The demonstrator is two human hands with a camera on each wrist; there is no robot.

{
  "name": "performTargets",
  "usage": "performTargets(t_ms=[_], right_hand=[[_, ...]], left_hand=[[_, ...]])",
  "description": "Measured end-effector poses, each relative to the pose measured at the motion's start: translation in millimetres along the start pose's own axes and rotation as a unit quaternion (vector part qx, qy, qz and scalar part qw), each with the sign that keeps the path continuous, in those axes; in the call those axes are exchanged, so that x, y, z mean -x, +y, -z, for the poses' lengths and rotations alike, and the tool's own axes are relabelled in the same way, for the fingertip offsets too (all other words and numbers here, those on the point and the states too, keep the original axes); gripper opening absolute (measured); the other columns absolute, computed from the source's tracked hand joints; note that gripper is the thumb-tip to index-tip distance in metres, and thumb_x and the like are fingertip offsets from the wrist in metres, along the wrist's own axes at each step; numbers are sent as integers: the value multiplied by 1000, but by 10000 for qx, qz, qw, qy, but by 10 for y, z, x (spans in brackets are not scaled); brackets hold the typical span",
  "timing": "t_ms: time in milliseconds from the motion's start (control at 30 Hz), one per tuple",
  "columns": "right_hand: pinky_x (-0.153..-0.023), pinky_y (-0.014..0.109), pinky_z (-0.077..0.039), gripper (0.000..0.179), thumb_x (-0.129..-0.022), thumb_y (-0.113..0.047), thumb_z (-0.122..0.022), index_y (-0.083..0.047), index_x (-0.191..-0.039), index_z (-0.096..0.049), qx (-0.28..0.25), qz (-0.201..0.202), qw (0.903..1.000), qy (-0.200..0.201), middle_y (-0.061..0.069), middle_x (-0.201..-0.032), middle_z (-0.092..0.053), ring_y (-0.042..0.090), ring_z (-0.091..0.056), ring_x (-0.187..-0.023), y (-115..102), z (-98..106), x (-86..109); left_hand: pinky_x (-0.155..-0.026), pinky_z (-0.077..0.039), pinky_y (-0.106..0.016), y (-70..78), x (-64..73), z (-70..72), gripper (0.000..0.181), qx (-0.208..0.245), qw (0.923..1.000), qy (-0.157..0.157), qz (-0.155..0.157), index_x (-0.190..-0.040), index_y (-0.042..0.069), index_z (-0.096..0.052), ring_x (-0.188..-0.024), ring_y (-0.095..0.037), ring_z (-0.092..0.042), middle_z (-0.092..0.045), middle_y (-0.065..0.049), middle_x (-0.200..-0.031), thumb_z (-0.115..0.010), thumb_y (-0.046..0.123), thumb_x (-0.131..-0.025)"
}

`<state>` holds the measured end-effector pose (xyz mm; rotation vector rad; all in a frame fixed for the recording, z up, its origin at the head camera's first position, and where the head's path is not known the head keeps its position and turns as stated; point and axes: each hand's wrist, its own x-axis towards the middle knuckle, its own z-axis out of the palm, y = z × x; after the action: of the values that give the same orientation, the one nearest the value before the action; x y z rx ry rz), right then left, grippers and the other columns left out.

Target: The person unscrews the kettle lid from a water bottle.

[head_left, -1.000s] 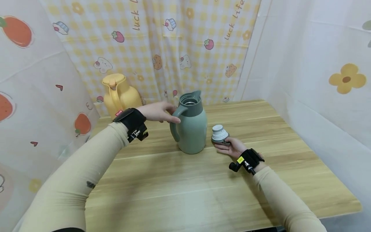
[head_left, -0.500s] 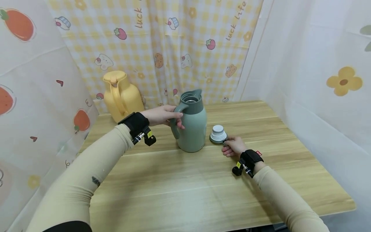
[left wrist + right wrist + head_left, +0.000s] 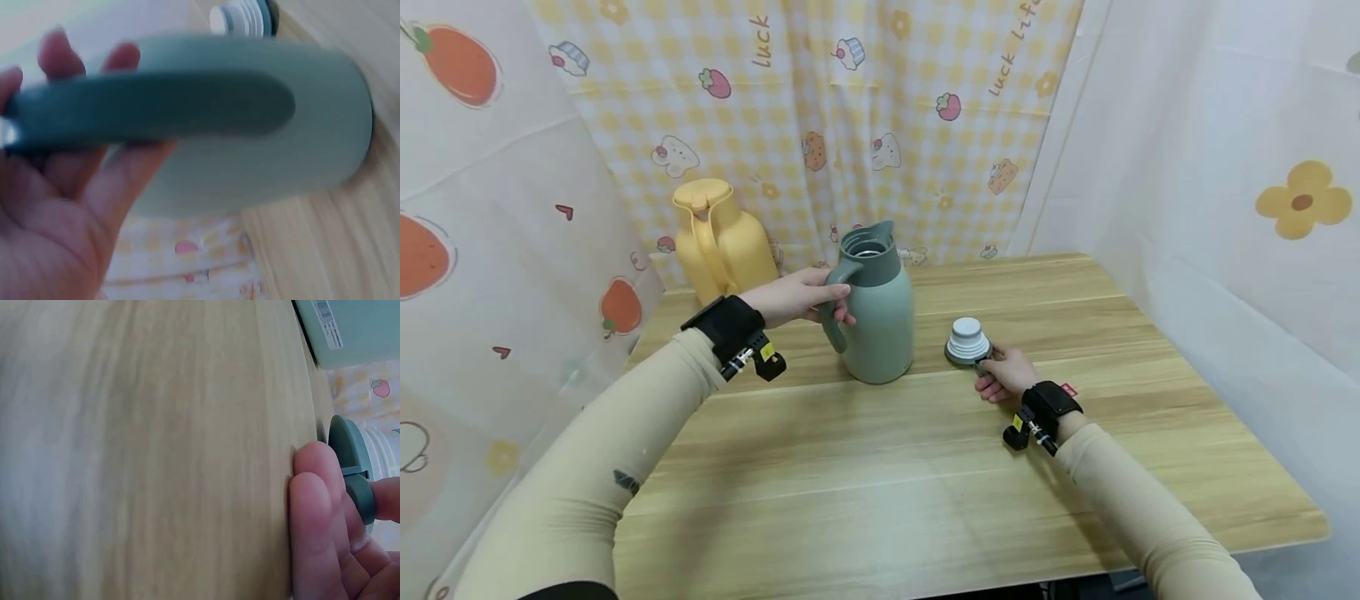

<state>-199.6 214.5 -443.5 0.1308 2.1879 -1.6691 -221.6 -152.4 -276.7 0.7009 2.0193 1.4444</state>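
A pale green vacuum jug [image 3: 880, 333] with a dark green collar and spout stands upright, its mouth uncovered. My left hand [image 3: 797, 297] grips its handle [image 3: 833, 321]; in the left wrist view the fingers [image 3: 134, 169] pass through behind the dark handle. Whether the jug's base touches the table cannot be told. To its right lies the jug's lid [image 3: 967, 342], upside down, with its white stepped plug pointing up. My right hand [image 3: 1006, 373] pinches the lid's dark green tab [image 3: 359, 497] between thumb and fingers, and the other fingers rest against the tabletop.
A yellow jug [image 3: 726, 246] with its lid on stands at the back left, behind my left forearm. The wooden table [image 3: 865, 492] ends at patterned curtains [image 3: 880, 108] behind and at both sides.
My left hand has closed round the handle, and the jug has shifted left, away from the lid. My right hand has gone from fingers under the lid to pinching its tab, with the lid lower.
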Motion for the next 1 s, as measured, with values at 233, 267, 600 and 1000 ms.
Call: performTargets(t_ms=[233,267,600,1000], right_hand=[[-46,30,-53,43,-100,-6,-43,8,-137,-27,163,58,9993,-345,11,-66,-65,15,-62,-48,-57,-7,8],[-45,30,-53,43,-99,-6,-43,8,-137,-27,186,69,9991,-362,11,-65,-65,15,-62,-48,-61,-7,11],[-43,31,-52,37,-98,-6,-46,6,-129,-30,409,-2,9984,-402,10,-58,-62,16,-60,-44,-29,-53,-30],[-49,31,-54,46,-101,-8,-43,8,-138,-21,232,150,9970,-724,12,-68,-63,16,-63,-51,-6,9,18]], left_hand=[[-94,-46,-49,108,-23,-374,31,-40,9958,910,-14,-94,-3,-56,-101,-23,-63,-65,-5,-86,-42,21,-106],[-94,-45,-50,121,-30,-423,32,-24,9953,963,-34,-96,-5,-56,-102,-24,-62,-65,-5,-86,-41,22,-106],[-97,-43,-51,169,-1,-586,35,-52,9919,1262,92,-100,-8,-57,-104,-28,-61,-66,-7,-87,-41,22,-106],[-106,-36,-46,-171,189,-559,58,906,9872,1170,-597,-140,-7,-41,-129,-34,-46,-51,-24,-136,-32,39,-107]])
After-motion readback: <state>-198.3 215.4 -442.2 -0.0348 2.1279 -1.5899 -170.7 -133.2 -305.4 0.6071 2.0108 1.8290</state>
